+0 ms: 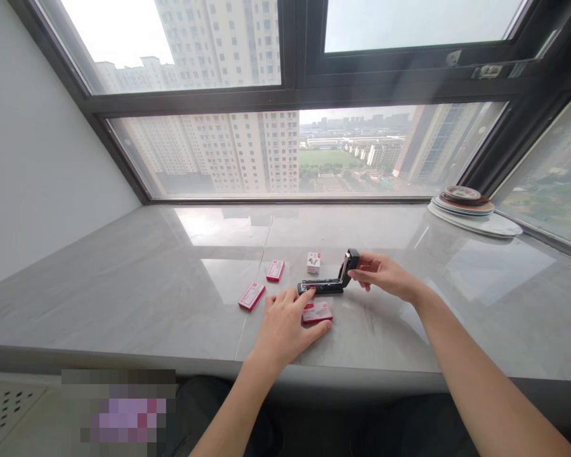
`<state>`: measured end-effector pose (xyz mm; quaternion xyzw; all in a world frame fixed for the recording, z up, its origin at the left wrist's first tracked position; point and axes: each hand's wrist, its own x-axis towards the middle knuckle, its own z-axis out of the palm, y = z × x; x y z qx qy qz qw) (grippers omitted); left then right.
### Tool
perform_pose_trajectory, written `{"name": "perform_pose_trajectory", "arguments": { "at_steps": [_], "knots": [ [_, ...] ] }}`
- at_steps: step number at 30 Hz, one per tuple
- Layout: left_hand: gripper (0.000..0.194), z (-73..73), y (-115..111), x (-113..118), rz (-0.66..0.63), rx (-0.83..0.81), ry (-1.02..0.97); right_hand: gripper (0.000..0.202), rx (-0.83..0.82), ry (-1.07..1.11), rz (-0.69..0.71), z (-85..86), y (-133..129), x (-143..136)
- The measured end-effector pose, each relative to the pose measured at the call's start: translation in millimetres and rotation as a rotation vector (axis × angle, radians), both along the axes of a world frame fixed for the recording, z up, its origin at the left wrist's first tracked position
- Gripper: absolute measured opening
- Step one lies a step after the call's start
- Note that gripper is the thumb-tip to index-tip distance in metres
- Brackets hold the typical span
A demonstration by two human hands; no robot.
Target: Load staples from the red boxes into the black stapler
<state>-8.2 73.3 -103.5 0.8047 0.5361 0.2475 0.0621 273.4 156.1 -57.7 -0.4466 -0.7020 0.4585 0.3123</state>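
Observation:
A black stapler (321, 287) lies on the grey counter, its upper arm swung up at the right end. My right hand (380, 274) pinches that raised arm between thumb and fingers. My left hand (288, 327) rests at the stapler's left end, index fingertip touching the base, with thumb and fingers spread. Between its thumb and index finger lies a red-and-white staple box (316, 312), the thumb along the near edge. Two similar boxes, a nearer one (252, 296) and a farther one (275, 270), sit to the left. Behind the stapler stands a small white box (313, 262).
Stacked plates or lids (476, 219) occupy the counter's far right corner by the window frame (290, 202). The counter's front edge (209, 357) runs close below my forearms. A white wall (42, 165) bounds the left side. A blurred patch covers something at lower left.

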Motion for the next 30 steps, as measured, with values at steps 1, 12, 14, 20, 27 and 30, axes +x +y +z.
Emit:
{"name": "perform_pose_trajectory", "arguments": {
  "at_steps": [1, 12, 14, 20, 27, 30],
  "knots": [
    [0.063, 0.0, -0.1, 0.3, 0.002, 0.001, -0.001, 0.051, 0.039, -0.028, 0.008, -0.1, 1.6, -7.8],
    [0.055, 2.9, -2.1, 1.9, -0.010, 0.014, 0.028, 0.033, 0.366, -0.390, 0.010, -13.1, 2.2, -58.8],
    [0.048, 4.5, -5.4, 1.6, -0.029, 0.024, 0.036, 0.034, 0.361, -0.398, -0.027, -17.3, -1.9, -56.3],
    [0.026, 7.3, -18.0, -29.1, 0.268, 0.155, 0.033, 0.035, 0.335, -0.414, -0.189, -30.6, -27.4, -29.9],
    [0.060, -1.0, 11.7, -89.3, 0.258, 0.068, 0.004, 0.036, 0.509, -0.395, -0.383, -45.9, -52.9, -27.9],
    [0.066, -4.2, 24.8, -96.1, 0.199, -0.040, 0.006, 0.034, 0.530, -0.410, -0.383, -45.9, -56.5, -32.2]
  ]
}}
